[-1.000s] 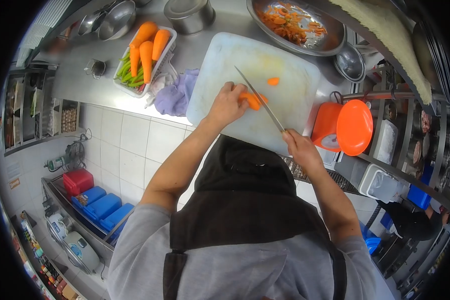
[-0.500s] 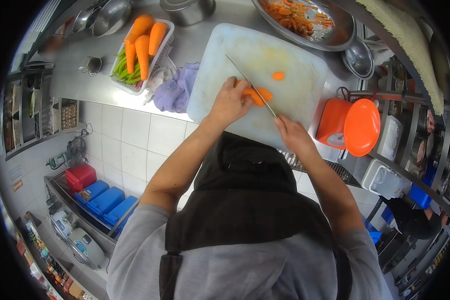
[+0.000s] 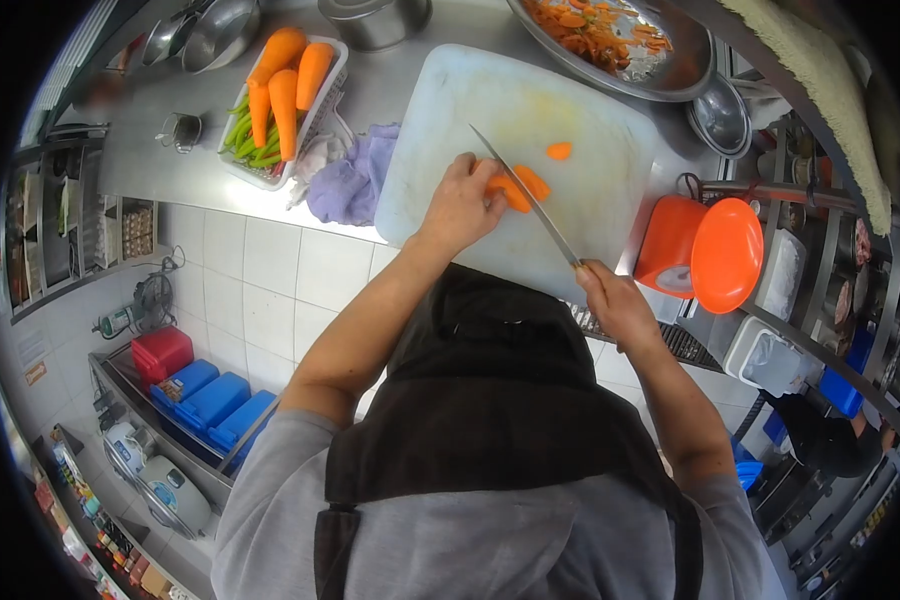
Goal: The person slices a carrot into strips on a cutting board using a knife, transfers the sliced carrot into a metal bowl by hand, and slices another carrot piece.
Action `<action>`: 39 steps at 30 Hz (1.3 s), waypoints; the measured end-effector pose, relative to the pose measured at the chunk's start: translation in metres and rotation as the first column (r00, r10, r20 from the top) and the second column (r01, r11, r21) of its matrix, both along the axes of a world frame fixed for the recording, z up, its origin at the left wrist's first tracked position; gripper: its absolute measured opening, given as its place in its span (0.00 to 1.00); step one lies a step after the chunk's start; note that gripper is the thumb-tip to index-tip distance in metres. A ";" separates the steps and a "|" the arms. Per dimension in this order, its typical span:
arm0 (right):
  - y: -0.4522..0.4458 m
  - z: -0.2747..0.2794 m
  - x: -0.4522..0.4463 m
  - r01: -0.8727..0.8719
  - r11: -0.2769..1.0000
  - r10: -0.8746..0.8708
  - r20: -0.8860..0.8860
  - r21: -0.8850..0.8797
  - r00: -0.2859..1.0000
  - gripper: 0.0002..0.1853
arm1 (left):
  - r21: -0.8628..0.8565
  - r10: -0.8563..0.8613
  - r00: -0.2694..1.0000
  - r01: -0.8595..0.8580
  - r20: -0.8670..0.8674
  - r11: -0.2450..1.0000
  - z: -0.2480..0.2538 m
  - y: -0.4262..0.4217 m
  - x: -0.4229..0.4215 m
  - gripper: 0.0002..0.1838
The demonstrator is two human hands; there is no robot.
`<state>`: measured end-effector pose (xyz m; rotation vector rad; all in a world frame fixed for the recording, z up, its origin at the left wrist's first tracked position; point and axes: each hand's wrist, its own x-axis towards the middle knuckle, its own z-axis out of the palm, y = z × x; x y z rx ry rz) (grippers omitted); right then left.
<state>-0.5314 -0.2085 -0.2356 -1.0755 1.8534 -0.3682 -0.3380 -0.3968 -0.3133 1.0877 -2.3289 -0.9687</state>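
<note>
My left hand (image 3: 465, 203) is closed on a peeled carrot (image 3: 511, 187) lying on the white cutting board (image 3: 450, 110). In my right hand (image 3: 615, 302) is the handle of a long kitchen knife (image 3: 542, 215). The blade slants up and left across the carrot, close to my left fingertips. To the right of the blade lies the cut part of the carrot (image 3: 535, 181). One small carrot piece (image 3: 558, 151) rests apart, farther up the board. Part of the carrot is hidden under my left fingers.
A white basket (image 3: 325, 110) with whole carrots and green peppers stands left of the board, beside a purple cloth (image 3: 353, 185). A metal bowl (image 3: 690, 88) of carrot peelings is at the back right. An orange container (image 3: 667, 245) borders the right side. Another person (image 3: 820, 435) is at far right.
My right hand has drawn back down and to the right with the knife, so the blade has slid across the carrot. My left hand has stayed in place.
</note>
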 end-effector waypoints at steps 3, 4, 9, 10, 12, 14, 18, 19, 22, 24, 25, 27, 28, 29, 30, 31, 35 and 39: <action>-0.008 0.015 -0.001 0.032 0.986 -0.046 0.085 0.166 0.995 0.20 | -0.014 0.000 1.000 0.000 -0.013 1.000 -0.003 0.000 0.000 0.20; -0.007 0.011 -0.001 0.031 0.985 -0.046 0.089 0.170 0.995 0.20 | -0.019 0.003 1.000 -0.003 -0.022 1.000 -0.004 0.000 0.001 0.20; -0.030 -0.042 0.007 -0.073 0.996 0.070 -0.054 -0.053 0.996 0.22 | -0.052 -0.003 1.000 0.002 -0.020 0.999 -0.002 -0.001 -0.001 0.19; -0.038 -0.053 0.009 -0.066 0.996 0.063 -0.050 -0.055 0.997 0.22 | -0.044 -0.003 1.000 0.003 -0.003 0.999 -0.002 0.000 -0.001 0.18; -0.054 -0.070 0.013 -0.069 0.990 0.067 -0.016 -0.127 0.998 0.23 | -0.055 -0.004 1.000 0.003 -0.021 0.998 -0.002 -0.001 -0.002 0.18; -0.048 -0.070 0.018 -0.036 0.987 0.034 -0.016 -0.156 0.999 0.22 | -0.056 0.000 0.999 -0.003 -0.044 0.998 -0.002 0.002 0.000 0.18; -0.045 -0.044 0.012 -0.024 0.994 0.022 -0.018 -0.107 1.000 0.21 | -0.046 0.012 1.000 -0.013 -0.021 0.999 0.001 -0.001 -0.001 0.20; -0.039 -0.038 0.011 -0.025 0.994 0.023 -0.019 -0.105 1.000 0.21 | -0.038 0.012 1.000 -0.013 -0.013 0.999 0.001 -0.001 -0.001 0.20; -0.011 -0.016 0.003 -0.047 0.996 0.045 -0.029 -0.073 0.999 0.21 | -0.062 0.012 0.999 -0.014 -0.034 0.998 -0.004 -0.001 -0.001 0.21; -0.001 0.000 0.000 0.009 0.998 -0.012 0.045 0.064 0.999 0.20 | -0.066 0.012 0.999 -0.014 -0.038 0.998 -0.005 -0.001 -0.001 0.21; -0.001 0.004 -0.001 0.007 0.997 -0.010 0.046 0.071 0.999 0.20 | -0.076 0.007 0.999 -0.010 -0.040 0.997 -0.005 0.000 0.000 0.21; -0.002 0.008 -0.002 -0.004 0.994 0.000 0.037 0.113 0.999 0.20 | -0.063 0.014 1.000 -0.016 -0.027 0.998 -0.002 0.000 -0.001 0.21; -0.002 0.006 -0.001 -0.004 0.993 -0.001 0.040 0.116 0.999 0.20 | -0.057 0.019 1.000 -0.020 -0.016 0.998 -0.001 0.000 -0.001 0.21; -0.003 0.002 -0.001 -0.001 0.995 -0.003 0.037 0.099 0.999 0.21 | -0.055 0.019 1.000 -0.020 -0.013 0.998 -0.002 0.000 -0.001 0.21; -0.005 -0.003 -0.001 0.002 0.997 -0.005 0.033 0.083 0.999 0.21 | -0.067 0.021 1.000 -0.022 -0.018 0.998 -0.003 0.000 -0.001 0.21; -0.012 -0.013 0.001 0.005 0.996 -0.008 0.035 0.086 0.999 0.21 | -0.077 0.021 1.000 -0.023 -0.023 0.997 -0.004 0.001 -0.001 0.21; -0.053 -0.060 0.016 -0.045 0.995 0.045 -0.002 -0.090 0.999 0.22 | -0.077 -0.003 1.000 0.001 -0.030 0.997 -0.002 -0.001 -0.002 0.19; -0.058 -0.071 0.019 -0.042 0.986 0.040 -0.012 -0.164 0.999 0.22 | -0.080 0.014 1.000 -0.016 -0.025 0.997 0.000 0.001 -0.001 0.18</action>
